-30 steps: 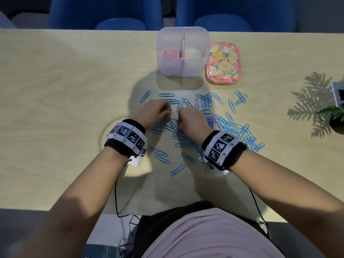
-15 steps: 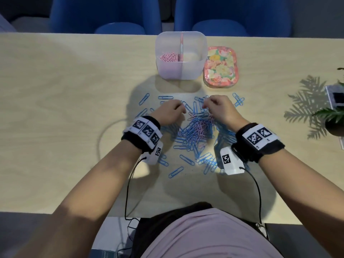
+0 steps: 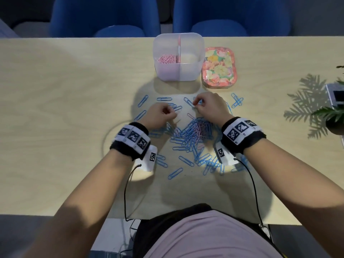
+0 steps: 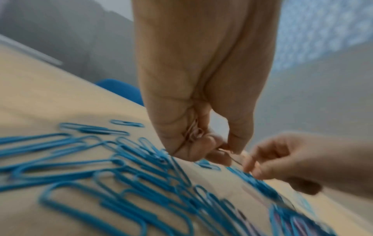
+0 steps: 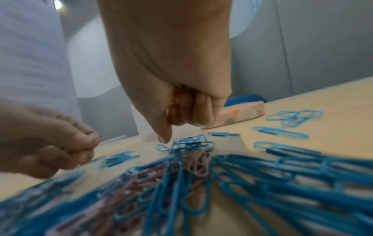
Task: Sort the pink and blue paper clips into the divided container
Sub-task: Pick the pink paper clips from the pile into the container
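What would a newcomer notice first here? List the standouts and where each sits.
The tangled heap of blue paper clips with a few pink paper clips mixed in, mid-table between the wrists. Both hands work at its far edge: the left hand and right hand have curled fingers pinching clips. Beyond them the divided container holds pink clips in its left compartment, with a floral tin beside it.

blue clips (image 3: 188, 161), pink clips (image 3: 166, 59), clear box (image 3: 197, 71), floral pink tin (image 3: 219, 67), pale wood surface (image 3: 65, 101), blue chairs (image 3: 104, 17)
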Demonstrator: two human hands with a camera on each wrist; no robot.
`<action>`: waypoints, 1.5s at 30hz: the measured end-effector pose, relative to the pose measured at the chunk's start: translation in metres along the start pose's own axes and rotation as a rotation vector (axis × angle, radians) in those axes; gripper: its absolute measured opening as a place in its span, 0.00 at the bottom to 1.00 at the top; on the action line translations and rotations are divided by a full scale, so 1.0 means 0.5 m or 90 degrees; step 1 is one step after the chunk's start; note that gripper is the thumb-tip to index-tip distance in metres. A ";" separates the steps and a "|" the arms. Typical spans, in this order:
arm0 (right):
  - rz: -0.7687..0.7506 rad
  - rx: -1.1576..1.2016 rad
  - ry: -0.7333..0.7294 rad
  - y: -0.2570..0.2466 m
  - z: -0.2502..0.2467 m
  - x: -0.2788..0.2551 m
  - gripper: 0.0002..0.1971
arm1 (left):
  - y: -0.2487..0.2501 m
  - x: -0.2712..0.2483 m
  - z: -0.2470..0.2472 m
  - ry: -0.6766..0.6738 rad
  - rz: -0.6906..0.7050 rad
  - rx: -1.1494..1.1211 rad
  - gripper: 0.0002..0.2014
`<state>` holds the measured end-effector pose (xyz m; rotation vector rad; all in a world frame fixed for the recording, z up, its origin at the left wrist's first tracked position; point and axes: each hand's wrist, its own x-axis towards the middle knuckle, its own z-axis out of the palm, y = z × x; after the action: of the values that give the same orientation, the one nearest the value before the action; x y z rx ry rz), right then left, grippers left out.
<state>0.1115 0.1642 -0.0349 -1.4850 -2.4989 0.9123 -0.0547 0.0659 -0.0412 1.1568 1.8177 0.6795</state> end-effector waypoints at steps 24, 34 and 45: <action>0.125 0.273 -0.079 0.032 -0.028 -0.109 0.12 | 0.029 -0.065 0.065 0.051 -0.072 0.256 0.14; 0.049 0.110 -0.116 0.017 0.034 -0.145 0.05 | 0.004 -0.064 0.030 -0.049 -0.083 0.158 0.23; 0.267 0.710 -0.113 0.074 -0.069 -0.134 0.12 | 0.051 -0.054 0.027 -0.129 -0.292 -0.370 0.06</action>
<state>0.1876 0.1369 -0.0121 -1.4605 -1.2126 2.0662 -0.0263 0.0521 -0.0175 0.3906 1.4902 0.7178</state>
